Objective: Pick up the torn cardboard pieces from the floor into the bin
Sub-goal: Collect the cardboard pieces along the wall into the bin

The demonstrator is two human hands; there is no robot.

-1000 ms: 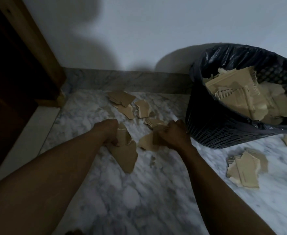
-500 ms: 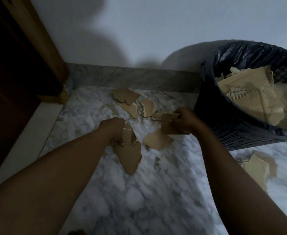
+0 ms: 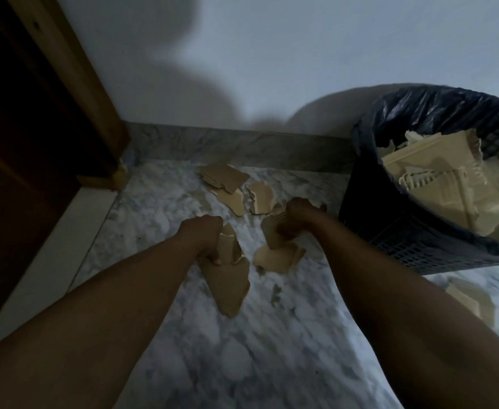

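Observation:
My left hand grips the top of a long torn cardboard piece that hangs down toward the marble floor. My right hand holds a smaller cardboard piece just above another piece lying flat on the floor. Further back near the skirting lie three more torn pieces. The dark mesh bin with a black liner stands to the right, holding several pale cardboard scraps.
A wooden door frame and dark door stand at the left. The white wall and grey marble skirting close off the back. Another cardboard piece lies on the floor at the right, below the bin.
My right hand has lifted its cardboard piece off the floor and drawn it slightly back. My left hand keeps its hold on the long piece. The view has shifted left.

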